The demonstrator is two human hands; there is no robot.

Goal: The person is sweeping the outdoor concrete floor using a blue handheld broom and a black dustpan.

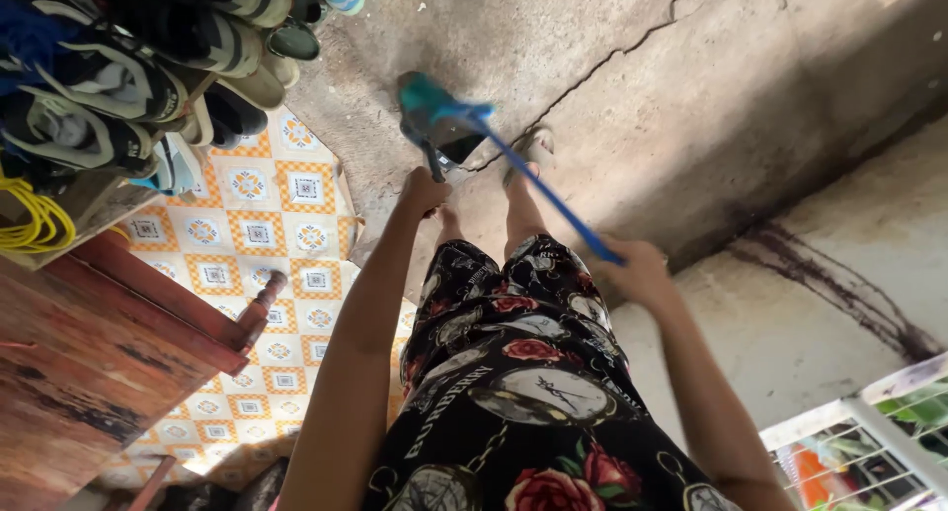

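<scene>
My left hand [425,190] gripped the dustpan [430,111] handle at 12 o'clock | my right hand [637,269] clamped the blue broom [538,185] stick at 2 o'clock | concrete floor [691,96] beneath.

Head view, seemingly inverted, facing floor [691,96]

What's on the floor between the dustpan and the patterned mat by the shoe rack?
In the head view, only bare cracked concrete floor lies between the teal dustpan, held by the left hand, and the orange-patterned mat.
</scene>
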